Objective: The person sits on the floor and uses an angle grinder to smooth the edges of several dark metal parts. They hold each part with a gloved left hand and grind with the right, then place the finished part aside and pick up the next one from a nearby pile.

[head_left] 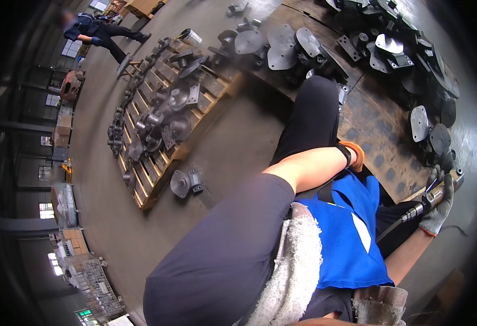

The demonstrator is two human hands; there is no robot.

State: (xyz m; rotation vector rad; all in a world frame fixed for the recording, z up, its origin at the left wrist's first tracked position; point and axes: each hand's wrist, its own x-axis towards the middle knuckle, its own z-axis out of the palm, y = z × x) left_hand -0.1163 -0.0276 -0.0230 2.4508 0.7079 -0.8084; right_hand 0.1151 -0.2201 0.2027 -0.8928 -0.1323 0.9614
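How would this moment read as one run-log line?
right hand: gripping air tool | left hand: grip hidden | metal plate parts: on wooden pallet and brown board

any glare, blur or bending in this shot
Head view: glare whitens a flat silver metal plate; the distant standing person in dark clothing has a blurred head; the scene bends toward the dark rim; the yellow-and-silver metal hand tool looks fairly sharp.
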